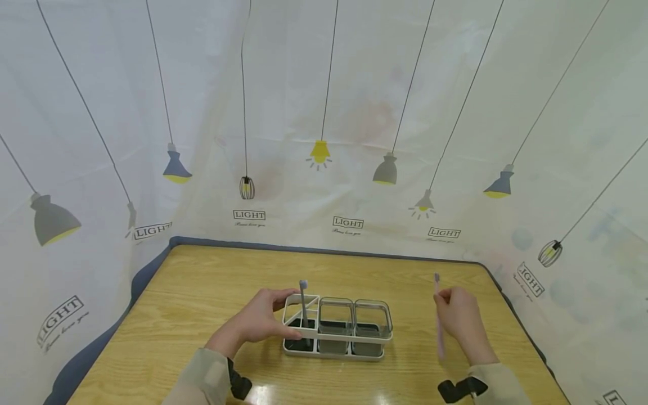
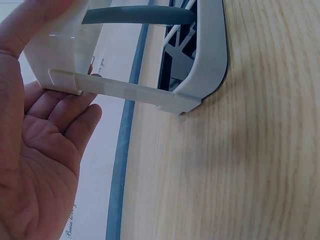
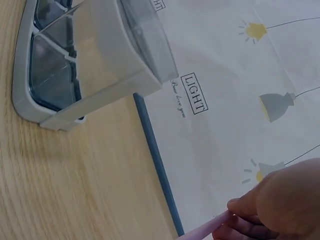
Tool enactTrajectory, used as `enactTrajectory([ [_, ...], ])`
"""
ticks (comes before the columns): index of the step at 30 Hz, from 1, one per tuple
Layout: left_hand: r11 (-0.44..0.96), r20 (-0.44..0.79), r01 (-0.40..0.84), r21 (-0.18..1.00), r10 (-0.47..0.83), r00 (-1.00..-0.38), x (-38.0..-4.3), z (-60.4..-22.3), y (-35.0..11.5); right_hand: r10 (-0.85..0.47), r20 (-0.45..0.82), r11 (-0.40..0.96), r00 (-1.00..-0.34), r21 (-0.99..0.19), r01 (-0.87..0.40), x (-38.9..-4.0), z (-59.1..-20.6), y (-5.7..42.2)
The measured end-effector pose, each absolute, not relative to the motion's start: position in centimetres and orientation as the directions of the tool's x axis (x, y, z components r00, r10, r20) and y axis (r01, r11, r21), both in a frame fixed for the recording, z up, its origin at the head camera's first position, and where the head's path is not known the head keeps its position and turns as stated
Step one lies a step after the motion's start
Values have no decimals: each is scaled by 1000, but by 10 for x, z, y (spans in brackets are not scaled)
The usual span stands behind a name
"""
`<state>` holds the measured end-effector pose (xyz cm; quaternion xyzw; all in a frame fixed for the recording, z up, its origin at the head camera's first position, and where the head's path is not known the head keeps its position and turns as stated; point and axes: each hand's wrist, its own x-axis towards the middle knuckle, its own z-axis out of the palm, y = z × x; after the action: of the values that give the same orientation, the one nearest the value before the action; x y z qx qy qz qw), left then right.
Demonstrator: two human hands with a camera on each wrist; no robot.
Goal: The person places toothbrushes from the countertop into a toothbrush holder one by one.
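A white toothbrush holder (image 1: pixel 349 338) stands on the wooden table, with a divided rack at its left end. My left hand (image 1: pixel 260 318) grips that end, thumb along the front of the upper rim and fingers behind it. Upright in the rack leans a grey-blue toothbrush (image 1: pixel 304 304), its handle (image 2: pixel 140 15) showing close up in the left wrist view. Two clear cups (image 1: pixel 373 318) hang side by side in the holder's other slots. Off to the right, my right hand (image 1: pixel 462 315) pinches a pink toothbrush (image 1: pixel 440 340) between thumb and fingers, bristle end up.
The light wooden table (image 1: pixel 202 281) has a dark blue edge (image 1: pixel 324 250) along its back. Behind and at both sides hangs a white sheet (image 1: pixel 283 101) printed with lamps. Dark wrist mounts (image 1: pixel 463 388) sit at both sleeves.
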<state>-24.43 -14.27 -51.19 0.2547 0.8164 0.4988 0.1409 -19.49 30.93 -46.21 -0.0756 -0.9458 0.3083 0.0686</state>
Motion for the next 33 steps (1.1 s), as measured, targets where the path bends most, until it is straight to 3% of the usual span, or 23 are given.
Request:
enactTrajectory([
  [13, 369, 26, 276, 888, 558, -829, -244, -511, -141, 158, 292, 804, -943, -592, -48, -192, -429, 279],
  [24, 365, 20, 269, 891, 560, -828, -243, -511, -142, 163, 482, 783, -861, -594, -184, -195, -405, 242],
  [33, 372, 24, 274, 887, 556, -831, -244, -512, -142, 164, 536, 753, -828, -611, -246, -196, -389, 221],
])
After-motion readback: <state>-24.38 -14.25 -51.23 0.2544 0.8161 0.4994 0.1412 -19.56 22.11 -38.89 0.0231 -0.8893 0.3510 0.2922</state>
